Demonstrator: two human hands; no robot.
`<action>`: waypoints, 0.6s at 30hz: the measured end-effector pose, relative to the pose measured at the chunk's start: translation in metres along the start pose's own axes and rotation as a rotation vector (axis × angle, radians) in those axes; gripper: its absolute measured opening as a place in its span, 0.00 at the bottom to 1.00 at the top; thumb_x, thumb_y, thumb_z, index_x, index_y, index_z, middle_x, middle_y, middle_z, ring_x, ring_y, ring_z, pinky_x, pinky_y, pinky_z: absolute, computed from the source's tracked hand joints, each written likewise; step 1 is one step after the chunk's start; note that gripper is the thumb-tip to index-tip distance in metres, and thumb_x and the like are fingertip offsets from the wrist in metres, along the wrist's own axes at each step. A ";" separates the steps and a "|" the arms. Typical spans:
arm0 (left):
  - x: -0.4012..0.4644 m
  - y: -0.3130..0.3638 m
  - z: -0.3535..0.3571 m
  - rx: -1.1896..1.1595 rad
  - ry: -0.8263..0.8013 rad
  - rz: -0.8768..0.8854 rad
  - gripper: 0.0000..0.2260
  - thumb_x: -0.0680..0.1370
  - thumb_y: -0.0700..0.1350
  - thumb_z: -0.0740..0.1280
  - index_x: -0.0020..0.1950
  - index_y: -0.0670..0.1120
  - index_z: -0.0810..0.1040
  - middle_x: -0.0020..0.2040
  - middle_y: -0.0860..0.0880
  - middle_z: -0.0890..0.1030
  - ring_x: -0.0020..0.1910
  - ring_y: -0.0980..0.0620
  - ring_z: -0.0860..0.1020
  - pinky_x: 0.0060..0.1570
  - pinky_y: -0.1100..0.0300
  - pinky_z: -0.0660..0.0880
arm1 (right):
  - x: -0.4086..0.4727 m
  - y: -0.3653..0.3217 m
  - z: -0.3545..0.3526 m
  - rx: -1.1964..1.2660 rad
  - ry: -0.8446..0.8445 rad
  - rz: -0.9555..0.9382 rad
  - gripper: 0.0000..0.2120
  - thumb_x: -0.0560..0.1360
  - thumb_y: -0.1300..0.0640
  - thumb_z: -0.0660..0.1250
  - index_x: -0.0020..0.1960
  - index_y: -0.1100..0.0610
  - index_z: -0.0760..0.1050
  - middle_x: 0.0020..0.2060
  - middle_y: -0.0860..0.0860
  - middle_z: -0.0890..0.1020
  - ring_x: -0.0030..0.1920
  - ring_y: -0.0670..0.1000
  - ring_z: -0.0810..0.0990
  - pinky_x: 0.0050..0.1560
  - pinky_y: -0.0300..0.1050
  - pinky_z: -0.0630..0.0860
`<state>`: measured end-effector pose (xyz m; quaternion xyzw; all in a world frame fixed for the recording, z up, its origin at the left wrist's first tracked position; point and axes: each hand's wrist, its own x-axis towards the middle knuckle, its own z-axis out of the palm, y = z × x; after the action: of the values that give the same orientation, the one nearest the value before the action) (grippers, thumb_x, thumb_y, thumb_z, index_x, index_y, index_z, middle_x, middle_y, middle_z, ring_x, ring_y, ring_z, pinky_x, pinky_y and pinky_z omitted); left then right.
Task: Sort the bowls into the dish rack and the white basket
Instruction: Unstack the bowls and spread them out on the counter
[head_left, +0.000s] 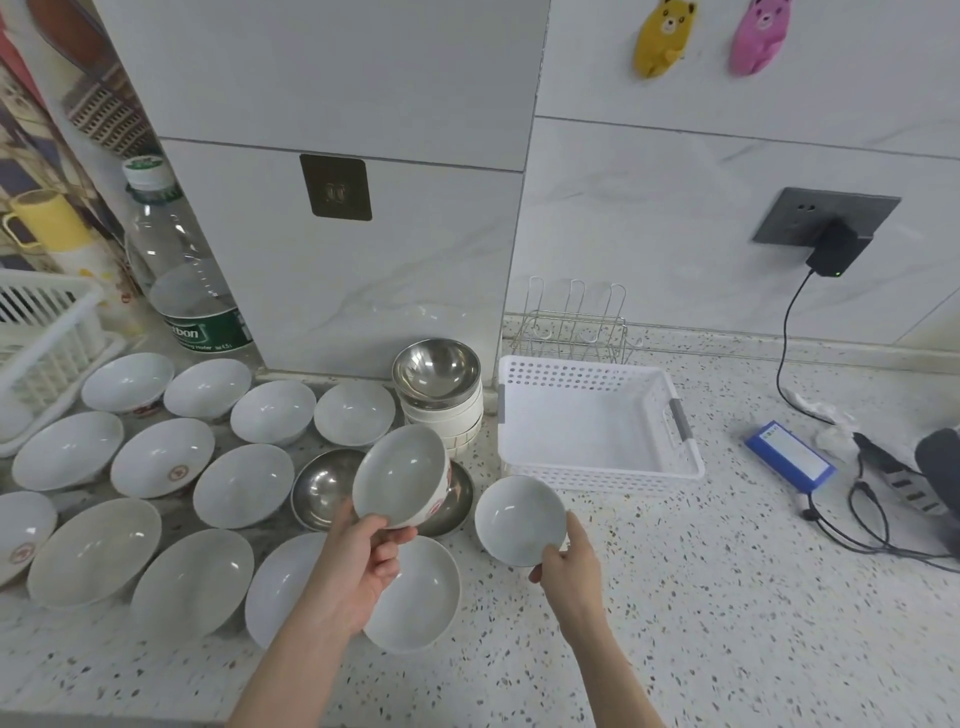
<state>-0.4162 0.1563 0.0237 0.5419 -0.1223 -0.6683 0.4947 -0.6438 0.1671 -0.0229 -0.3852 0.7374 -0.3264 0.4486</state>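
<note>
My left hand (363, 561) grips the rim of a white bowl (400, 475) with a red mark, tilted and lifted above two steel bowls (324, 488). My right hand (569, 564) holds a second, smaller white bowl (519, 519) by its near rim, just in front of the white basket (685, 470), which holds nothing. The wire dish rack (576, 327) stands behind the basket against the wall, also bare. Several white bowls (161, 457) lie spread over the counter to the left. A steel bowl (436, 371) tops a stack of small white bowls.
A large water bottle (182, 270) and a white plastic drainer (47, 338) stand at the back left. A blue battery pack (789, 454), cables and a plugged-in charger (834, 252) occupy the right side. The speckled counter (701, 623) stretches in front of the basket.
</note>
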 end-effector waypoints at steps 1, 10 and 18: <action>0.000 0.000 -0.001 -0.002 0.000 0.000 0.16 0.81 0.33 0.57 0.60 0.51 0.74 0.34 0.39 0.82 0.20 0.57 0.70 0.19 0.68 0.63 | 0.001 0.000 0.001 0.016 -0.002 0.010 0.30 0.76 0.66 0.55 0.75 0.47 0.62 0.39 0.54 0.83 0.28 0.44 0.80 0.27 0.37 0.73; 0.002 0.006 -0.011 0.001 0.006 0.015 0.17 0.80 0.32 0.58 0.60 0.51 0.75 0.34 0.39 0.82 0.28 0.55 0.71 0.20 0.67 0.62 | 0.010 -0.001 0.008 0.073 0.038 0.020 0.29 0.75 0.67 0.54 0.72 0.47 0.65 0.46 0.54 0.82 0.29 0.47 0.80 0.28 0.39 0.74; 0.002 0.003 -0.011 0.052 -0.028 0.026 0.17 0.80 0.32 0.58 0.61 0.50 0.74 0.38 0.38 0.83 0.26 0.57 0.75 0.20 0.67 0.64 | 0.012 0.003 0.009 0.073 0.050 0.056 0.27 0.76 0.65 0.56 0.73 0.48 0.63 0.38 0.56 0.83 0.31 0.46 0.80 0.25 0.36 0.70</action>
<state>-0.4051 0.1571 0.0201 0.5435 -0.1534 -0.6661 0.4873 -0.6399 0.1567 -0.0335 -0.3397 0.7465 -0.3500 0.4526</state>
